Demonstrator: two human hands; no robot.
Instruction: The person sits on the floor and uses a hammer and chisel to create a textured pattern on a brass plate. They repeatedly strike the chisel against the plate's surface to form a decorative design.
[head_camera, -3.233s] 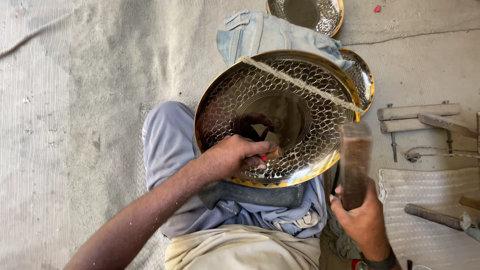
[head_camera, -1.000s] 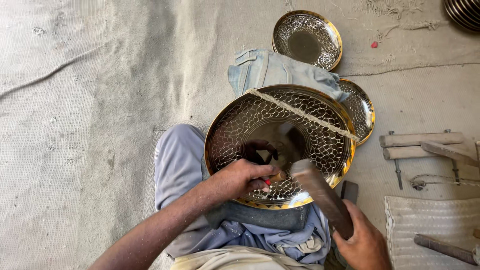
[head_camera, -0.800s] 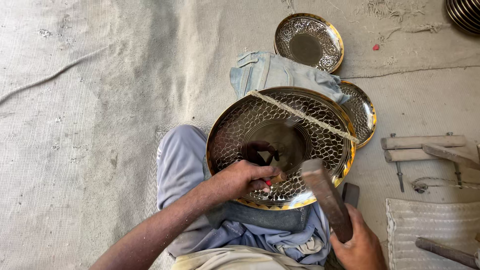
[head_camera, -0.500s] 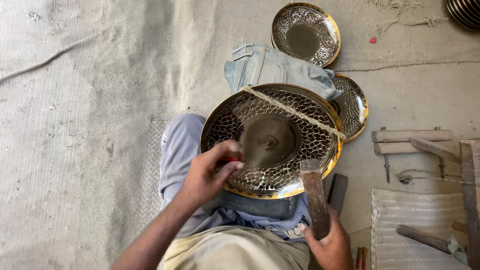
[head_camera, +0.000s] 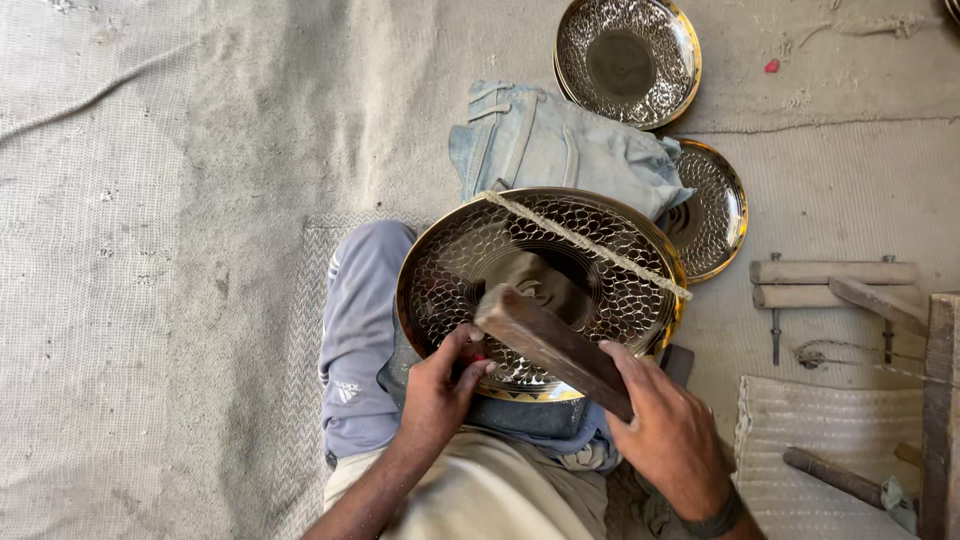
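Observation:
A large round brass plate (head_camera: 440, 270) with a hammered scale pattern rests on my lap, with a rope (head_camera: 590, 245) stretched across its upper part. My left hand (head_camera: 440, 385) pinches a small punch tool with a red end against the plate's near rim. My right hand (head_camera: 670, 430) grips a dark wooden block (head_camera: 550, 345), whose far end lies over the plate just beside my left fingers.
Two smaller hammered plates lie beyond, one at the top (head_camera: 627, 60) and one (head_camera: 715, 210) half under folded denim cloth (head_camera: 560, 150). A wooden clamp (head_camera: 835, 283), wooden pieces and a woven mat (head_camera: 830, 460) sit to the right. Grey matting covers the floor.
My right hand has swung the wooden block from upright at the right down onto the punch by my left hand. My left hand has shifted slightly along the near rim.

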